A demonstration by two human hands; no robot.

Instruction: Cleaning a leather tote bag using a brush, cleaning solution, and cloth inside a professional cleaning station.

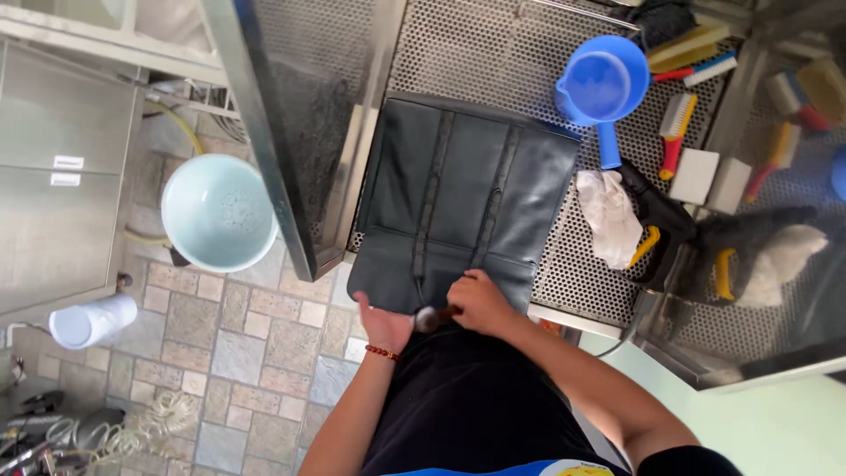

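In the middle of the frame we see a dark grey leather bag, flat and rectangular, with two stitched strips running down its smooth face. It lies on a perforated metal table, and its lower edge hangs a little over the table's front rim. Our right hand is at this lower edge, with the fingers wrapped tight around a small brush that has a brown handle and a round, soft grey head. Our left hand is just beside the brush head, touching the bag's bottom left corner; a red bead bracelet is on the wrist. Whether this hand pinches the leather or only rests on it, we cannot tell.

To the right of the bag lies a crumpled white cloth. Above it, at upper right, sits a blue plastic scoop with a long handle, and near it some scrubbing brushes and white sponge blocks. At the left of the frame a round pale blue basin stands over the stone tile floor.
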